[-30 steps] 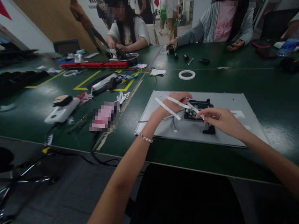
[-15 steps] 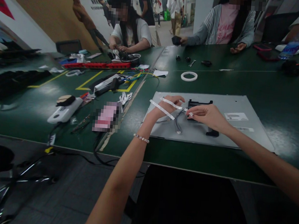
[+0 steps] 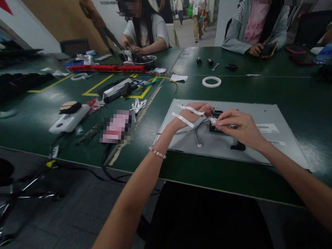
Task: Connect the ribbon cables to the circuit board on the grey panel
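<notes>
My left hand [image 3: 198, 112] is over the upper left part of a grey metal panel [image 3: 179, 141], its fingers bent together beside a black bracket [image 3: 216, 128]. Two strips of white tape [image 3: 183, 119] lie across the back of that hand and its wrist. My right hand [image 3: 241, 126] pinches a small white strip [image 3: 213, 120] between thumb and fingertips, close to the left fingertips. What the left fingers hold, if anything, is hidden. Grey cables [image 3: 198, 136] run over the panel below my left hand; one ends in a pale tip.
Beyond the panel lie a roll of white tape [image 3: 211, 81] and a small wrench [image 3: 215, 67]. To the left are a pink blurred phone-like object [image 3: 117, 126], a white power strip [image 3: 69, 118] and coloured wires [image 3: 146, 83]. Two people sit across the table, hands on objects.
My left hand has shifted right, its fingers now more bent and closer to my right fingertips. My right hand still pinches the white strip. Across the table, one person's hands have come together around a dark object.
</notes>
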A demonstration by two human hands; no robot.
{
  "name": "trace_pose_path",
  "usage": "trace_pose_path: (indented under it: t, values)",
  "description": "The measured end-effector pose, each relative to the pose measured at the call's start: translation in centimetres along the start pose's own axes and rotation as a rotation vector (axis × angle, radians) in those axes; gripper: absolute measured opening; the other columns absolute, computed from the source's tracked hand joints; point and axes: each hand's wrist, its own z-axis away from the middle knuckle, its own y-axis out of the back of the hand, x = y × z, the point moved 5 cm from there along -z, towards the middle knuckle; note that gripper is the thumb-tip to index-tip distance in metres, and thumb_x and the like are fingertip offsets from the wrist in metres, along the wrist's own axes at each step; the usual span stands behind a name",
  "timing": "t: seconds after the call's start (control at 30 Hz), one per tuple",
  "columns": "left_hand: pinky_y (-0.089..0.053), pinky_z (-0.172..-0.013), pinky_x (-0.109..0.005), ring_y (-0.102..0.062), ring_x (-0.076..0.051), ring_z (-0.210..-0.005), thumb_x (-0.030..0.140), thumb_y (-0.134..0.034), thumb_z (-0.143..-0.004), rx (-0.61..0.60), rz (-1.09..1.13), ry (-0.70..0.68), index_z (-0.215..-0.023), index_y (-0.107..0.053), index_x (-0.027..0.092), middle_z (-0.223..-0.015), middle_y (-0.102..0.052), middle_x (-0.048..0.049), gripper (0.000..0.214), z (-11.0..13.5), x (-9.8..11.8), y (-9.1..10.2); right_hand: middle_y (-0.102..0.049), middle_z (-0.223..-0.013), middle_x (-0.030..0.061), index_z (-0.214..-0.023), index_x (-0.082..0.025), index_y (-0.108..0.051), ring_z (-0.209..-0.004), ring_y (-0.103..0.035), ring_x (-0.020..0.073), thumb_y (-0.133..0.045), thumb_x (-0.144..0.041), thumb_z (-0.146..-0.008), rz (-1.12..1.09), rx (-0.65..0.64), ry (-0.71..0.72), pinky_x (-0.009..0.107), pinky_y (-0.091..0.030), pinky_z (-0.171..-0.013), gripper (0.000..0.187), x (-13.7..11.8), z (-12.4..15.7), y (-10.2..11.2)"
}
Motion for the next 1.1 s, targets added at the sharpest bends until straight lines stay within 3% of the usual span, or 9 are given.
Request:
trace_pose_path:
  t: [0.13,0.27,0.5,0.83,1.1]
  values:
    - [-0.048,-0.075,-0.027,-0.061,-0.014,-0.08,0.043,-0.048,-0.091,-0.18,0.088,-0.032,-0.092,-0.068,0.014,-0.086,-0.068,-0.0055,0.035,0.4,0.9,-0.6,-0.064,-0.098,0.0025,-0.094,-0.031,-0.075,-0.09,-0.061,0.0167,-0.064,-0.033,-0.084,-0.025,-0.032,0.037,0.035,-0.051,-0.082,0.015,-0.1,0.3,-0.3]
    - [-0.048,-0.076,-0.027,-0.06,-0.014,-0.08,0.042,-0.059,-0.084,-0.249,0.166,-0.116,-0.077,-0.067,0.016,-0.086,-0.066,-0.0054,0.029,0.4,0.8,-0.8,-0.063,-0.099,0.0032,-0.094,-0.031,-0.075,-0.09,-0.06,0.0167,-0.064,-0.032,-0.084,-0.01,-0.051,0.069,0.035,-0.052,-0.08,0.015,-0.3,0.6,-0.5]
    - [-0.04,-0.058,-0.022,-0.051,-0.01,-0.062,0.039,-0.058,-0.084,-0.156,0.155,0.024,-0.077,-0.064,0.013,-0.067,-0.058,0.0008,0.027,0.3,-1.0,-0.3,-0.067,-0.103,0.0022,-0.098,-0.03,-0.074,-0.093,-0.062,0.0179,-0.058,-0.028,-0.087,0.145,-0.013,0.116,0.037,-0.052,-0.085,0.019,-0.3,1.1,-0.3]
    - [-0.035,-0.056,-0.022,-0.048,-0.011,-0.06,0.036,-0.062,-0.077,0.069,-0.114,0.103,-0.072,-0.063,0.013,-0.062,-0.056,0.0015,0.023,-0.1,-2.3,-0.2,-0.067,-0.113,0.0038,-0.109,-0.022,-0.071,-0.102,-0.064,0.0214,-0.049,-0.021,-0.091,0.434,-0.112,0.157,0.039,-0.051,-0.091,0.028,0.6,1.3,-2.5]
    - [-0.039,-0.062,-0.023,-0.051,-0.011,-0.066,0.02,-0.052,-0.082,-0.053,-0.096,0.065,-0.08,-0.062,0.014,-0.073,-0.06,-0.0014,0.012,0.3,-2.3,-0.8,-0.068,-0.107,0.0065,-0.106,-0.015,-0.07,-0.095,-0.065,0.0184,-0.047,-0.02,-0.094,0.586,-0.062,0.25,0.035,-0.053,-0.086,0.027,-0.2,2.0,-2.0]
